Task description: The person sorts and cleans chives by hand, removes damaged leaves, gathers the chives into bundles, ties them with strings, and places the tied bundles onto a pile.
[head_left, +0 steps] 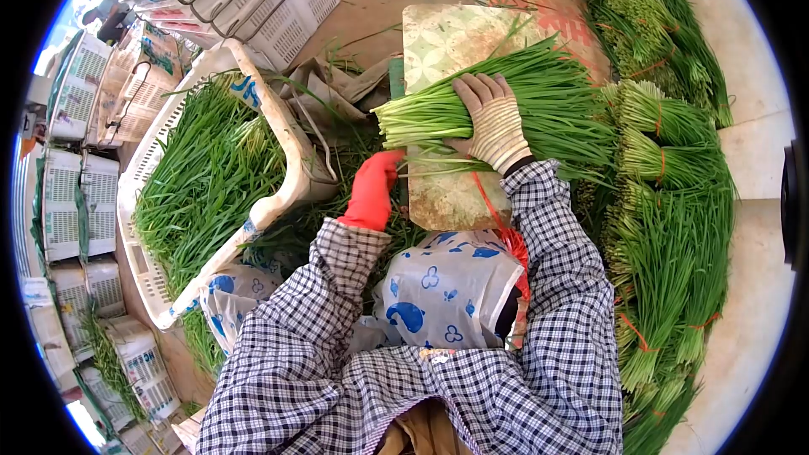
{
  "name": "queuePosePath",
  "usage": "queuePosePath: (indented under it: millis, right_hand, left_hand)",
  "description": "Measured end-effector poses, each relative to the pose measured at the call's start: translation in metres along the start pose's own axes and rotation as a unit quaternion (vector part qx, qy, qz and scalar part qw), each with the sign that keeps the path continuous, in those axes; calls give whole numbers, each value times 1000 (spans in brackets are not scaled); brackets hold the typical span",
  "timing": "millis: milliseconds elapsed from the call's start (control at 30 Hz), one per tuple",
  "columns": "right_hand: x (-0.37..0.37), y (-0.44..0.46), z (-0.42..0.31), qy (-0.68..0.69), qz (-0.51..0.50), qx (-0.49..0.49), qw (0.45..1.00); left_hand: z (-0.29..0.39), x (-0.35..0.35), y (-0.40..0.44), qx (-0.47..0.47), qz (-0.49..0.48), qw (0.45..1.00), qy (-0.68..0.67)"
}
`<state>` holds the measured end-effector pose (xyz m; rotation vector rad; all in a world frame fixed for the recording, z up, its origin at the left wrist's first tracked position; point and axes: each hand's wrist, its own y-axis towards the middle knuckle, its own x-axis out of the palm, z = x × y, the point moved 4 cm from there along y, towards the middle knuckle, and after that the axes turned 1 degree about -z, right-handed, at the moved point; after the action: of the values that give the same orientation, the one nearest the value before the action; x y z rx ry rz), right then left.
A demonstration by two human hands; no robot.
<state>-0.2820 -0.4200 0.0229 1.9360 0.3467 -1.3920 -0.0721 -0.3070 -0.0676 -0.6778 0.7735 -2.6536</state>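
A thick bunch of garlic chives (556, 105) lies across a worn, patterned board (438, 38), its pale cut ends pointing left. My right hand (490, 122), in a striped knit glove with grey fingers, grips the bunch from above, thumb on the near side. In a red glove, my left hand (372, 190) is closed just below and left of the cut ends. Its fingertips are beside a few stray stalks, and whatever they pinch is too small to make out. Red tying strands (510, 240) hang at the board's near edge.
On the left stands a white plastic crate (274, 122) heaped with loose chives (206, 177). Stacked crates (291, 13) are behind it, with more along the far left. Tied chive bunches (674, 227) line the right side beside a pale ledge (763, 227). Patterned plastic (447, 286) covers my lap.
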Motion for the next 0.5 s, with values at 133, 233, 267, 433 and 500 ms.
queuePosePath:
  millis: [133, 233, 267, 433, 500]
  right_hand:
    - [0, 0, -1, 0, 3, -3, 1000]
    - [0, 2, 0, -3, -10, -1, 1000]
    - [-1, 4, -1, -2, -6, -5, 1000]
    - [-12, 12, -5, -22, -112, 1, 993]
    - [-13, 12, -3, -22, -131, -25, 991]
  left_hand:
    - [-10, -53, -7, 22, -41, 961, -272]
    - [-24, -72, -46, -29, 82, 983, -163]
    - [-19, -61, -67, -69, 140, 983, -98]
    - [37, -10, -56, 333, -13, 896, 294]
    - [89, 30, -44, 410, 14, 854, 321]
